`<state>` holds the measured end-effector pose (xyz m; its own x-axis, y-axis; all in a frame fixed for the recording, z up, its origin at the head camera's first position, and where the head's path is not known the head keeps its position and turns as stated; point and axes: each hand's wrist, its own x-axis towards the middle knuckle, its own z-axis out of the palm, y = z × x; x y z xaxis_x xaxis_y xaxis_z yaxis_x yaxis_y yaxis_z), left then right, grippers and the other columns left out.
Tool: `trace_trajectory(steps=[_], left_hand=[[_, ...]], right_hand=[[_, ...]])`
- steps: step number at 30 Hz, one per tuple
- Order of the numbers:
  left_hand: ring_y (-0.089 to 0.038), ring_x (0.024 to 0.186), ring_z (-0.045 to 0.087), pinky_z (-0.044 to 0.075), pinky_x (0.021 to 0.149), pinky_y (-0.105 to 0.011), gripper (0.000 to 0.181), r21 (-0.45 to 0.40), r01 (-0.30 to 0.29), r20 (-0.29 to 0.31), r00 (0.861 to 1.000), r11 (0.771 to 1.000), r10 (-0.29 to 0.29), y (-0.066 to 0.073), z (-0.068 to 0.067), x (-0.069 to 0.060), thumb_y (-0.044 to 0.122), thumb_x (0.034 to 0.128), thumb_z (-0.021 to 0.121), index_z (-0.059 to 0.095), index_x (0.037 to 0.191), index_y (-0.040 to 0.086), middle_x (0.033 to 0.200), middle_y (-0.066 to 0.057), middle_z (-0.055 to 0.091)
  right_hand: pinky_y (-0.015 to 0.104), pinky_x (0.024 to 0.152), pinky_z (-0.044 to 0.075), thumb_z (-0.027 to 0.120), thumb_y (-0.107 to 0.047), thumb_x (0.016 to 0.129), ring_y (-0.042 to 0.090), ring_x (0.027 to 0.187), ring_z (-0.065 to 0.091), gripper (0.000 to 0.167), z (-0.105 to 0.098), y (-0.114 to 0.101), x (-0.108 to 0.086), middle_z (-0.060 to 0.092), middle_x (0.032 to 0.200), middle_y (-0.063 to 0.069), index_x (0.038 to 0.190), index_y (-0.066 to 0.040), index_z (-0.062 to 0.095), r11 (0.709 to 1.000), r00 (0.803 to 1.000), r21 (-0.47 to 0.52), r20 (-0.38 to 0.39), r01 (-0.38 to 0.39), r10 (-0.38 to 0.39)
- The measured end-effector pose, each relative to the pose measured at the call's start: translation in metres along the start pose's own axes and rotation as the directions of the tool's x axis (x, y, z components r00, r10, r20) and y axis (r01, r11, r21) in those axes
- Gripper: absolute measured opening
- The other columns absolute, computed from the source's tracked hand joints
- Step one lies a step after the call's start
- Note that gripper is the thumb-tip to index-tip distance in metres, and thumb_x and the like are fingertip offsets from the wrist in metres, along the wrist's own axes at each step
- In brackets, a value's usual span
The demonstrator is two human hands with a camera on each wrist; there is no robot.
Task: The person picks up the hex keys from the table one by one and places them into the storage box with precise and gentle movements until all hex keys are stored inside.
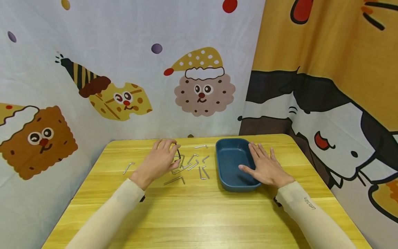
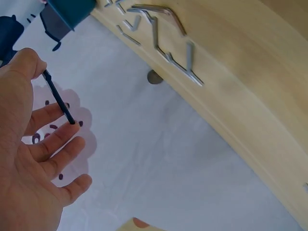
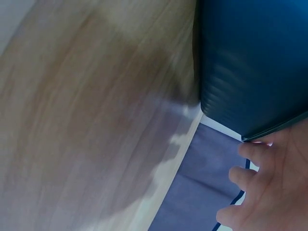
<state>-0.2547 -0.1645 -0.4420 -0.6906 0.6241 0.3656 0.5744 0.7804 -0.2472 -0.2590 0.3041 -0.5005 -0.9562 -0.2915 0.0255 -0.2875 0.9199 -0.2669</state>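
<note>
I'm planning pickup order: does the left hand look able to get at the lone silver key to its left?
Probably yes: the lone silver key lies uncovered on the table. The left hand pinches a black rod, though, so may need to release that first.

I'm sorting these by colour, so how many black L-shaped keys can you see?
1: the black L-shaped key, in the grip of the left hand, above the table. Others could be hidden behind that hand.

A white curtain (image 1: 124, 41) with cartoon snacks (image 1: 204, 105) hangs behind the wooden table (image 1: 199, 218), and a yellow curtain (image 1: 348, 45) to its right.
</note>
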Motion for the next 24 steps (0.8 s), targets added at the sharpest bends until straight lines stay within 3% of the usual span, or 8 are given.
trace_trajectory(steps=[10, 15, 24], left_hand=[[-0.039, 0.141, 0.068, 0.055, 0.127, -0.062, 0.056, 0.008, -0.041, -0.018, 0.999, 0.999, 0.041, 0.020, 0.004, 0.023, 0.044, 0.1115, 0.079, 0.071, 0.151, 0.006, 0.152, -0.018, 0.069], [-0.040, 0.145, 0.064, 0.051, 0.131, -0.063, 0.055, -0.049, -0.051, 0.013, 0.999, 0.997, 0.052, 0.032, 0.007, 0.034, 0.042, 0.1140, 0.075, 0.068, 0.154, 0.006, 0.156, -0.017, 0.065], [-0.037, 0.148, 0.062, 0.052, 0.132, -0.062, 0.054, -0.047, -0.088, 0.013, 0.996, 0.995, 0.089, 0.051, 0.009, 0.052, 0.045, 0.1158, 0.072, 0.067, 0.156, 0.009, 0.156, -0.015, 0.064]], right_hand=[[0.085, 0.141, -0.007, 0.053, -0.084, 0.110, 0.054, 0.183, 0.007, 0.119, -0.001, -0.001, -0.001, 0.012, 0.197, 0.022, 0.187, -0.003, 0.012, 1.000, 1.000, -0.001, 0.006, -0.006, 0.006], [0.086, 0.141, -0.005, 0.053, -0.083, 0.111, 0.055, 0.182, 0.009, 0.118, -0.001, -0.002, -0.002, 0.014, 0.196, 0.023, 0.187, -0.002, 0.014, 1.000, 1.000, -0.002, -0.008, -0.003, 0.003], [0.086, 0.141, -0.001, 0.051, -0.063, 0.119, 0.055, 0.182, 0.011, 0.097, -0.005, -0.002, -0.002, 0.016, 0.196, 0.022, 0.186, -0.003, 0.017, 1.000, 1.000, -0.016, -0.001, 0.016, -0.016]])
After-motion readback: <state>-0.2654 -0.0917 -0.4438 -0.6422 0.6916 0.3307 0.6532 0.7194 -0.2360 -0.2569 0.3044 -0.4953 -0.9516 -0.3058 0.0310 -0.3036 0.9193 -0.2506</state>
